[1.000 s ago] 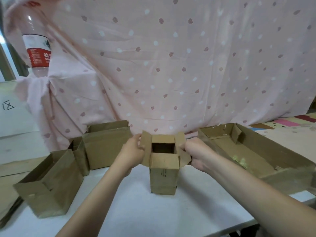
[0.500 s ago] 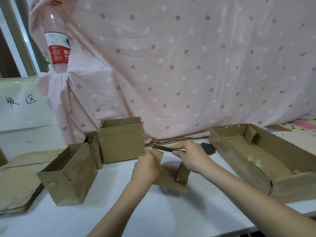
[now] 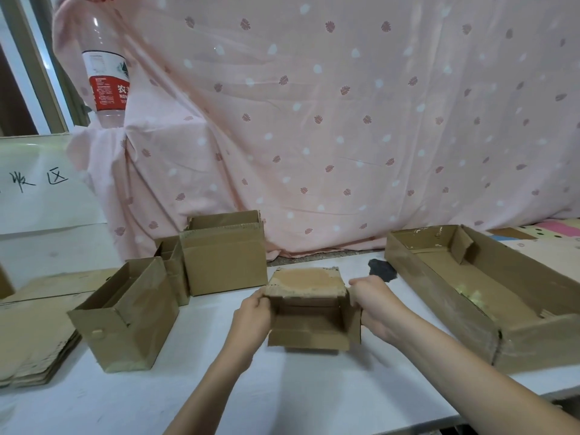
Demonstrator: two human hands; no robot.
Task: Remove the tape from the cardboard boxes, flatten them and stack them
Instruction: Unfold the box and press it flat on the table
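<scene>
A small brown cardboard box (image 3: 309, 328) lies on the white table (image 3: 314, 390) in front of me, its open side toward me and a worn flap on top. My left hand (image 3: 252, 318) grips its left edge. My right hand (image 3: 376, 304) grips its right side flap. A pile of flattened cardboard (image 3: 31, 337) lies at the left edge of the table.
Left of the held box stand an open box (image 3: 125, 318), a narrow box (image 3: 171, 268) and a larger box (image 3: 224, 255). A long shallow cardboard tray (image 3: 483, 293) lies at the right. A pink patterned sheet (image 3: 345, 120) hangs behind, with a plastic bottle (image 3: 105, 76) at upper left.
The small box stood upright with both hands on its top flaps; it was tipped over and turned, and now lies on its side between both hands. The view has shifted left.
</scene>
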